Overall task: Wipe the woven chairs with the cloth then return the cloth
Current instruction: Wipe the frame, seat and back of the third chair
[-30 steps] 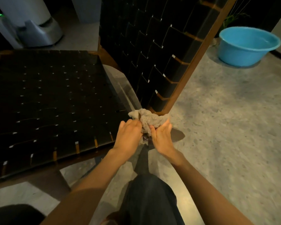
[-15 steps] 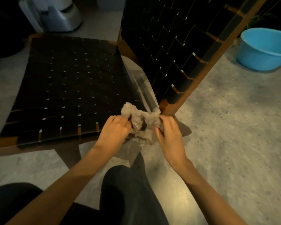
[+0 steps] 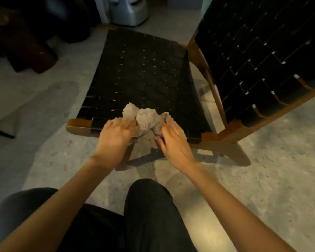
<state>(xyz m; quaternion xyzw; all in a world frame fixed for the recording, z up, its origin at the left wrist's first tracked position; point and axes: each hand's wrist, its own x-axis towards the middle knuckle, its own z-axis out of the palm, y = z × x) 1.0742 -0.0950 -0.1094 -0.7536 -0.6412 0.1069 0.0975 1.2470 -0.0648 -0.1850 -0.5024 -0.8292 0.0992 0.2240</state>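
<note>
Cloth: grey-beige, fluffy terry, bunched into soft lumps, one flap hanging below the seat edge. It sits at the near edge of the woven chair, held between both hands. Left hand grips its left side, fingers curled into the folds; right hand grips the right side, thumb tucked under. Hands close together, cloth bridging them.

Chair seat: black flat straps in a basket weave, small pale gaps at the crossings, warm brown wooden frame with rounded corners. Backrest rises at right, same black weave, wider straps, tilted, wood rail along its lower edge.

Floor: pale speckled stone or terrazzo, matte. Far centre, a silvery-grey appliance base. Far left, a dark brown rounded object, blurred. The person's dark trousers fill the near foreground.
</note>
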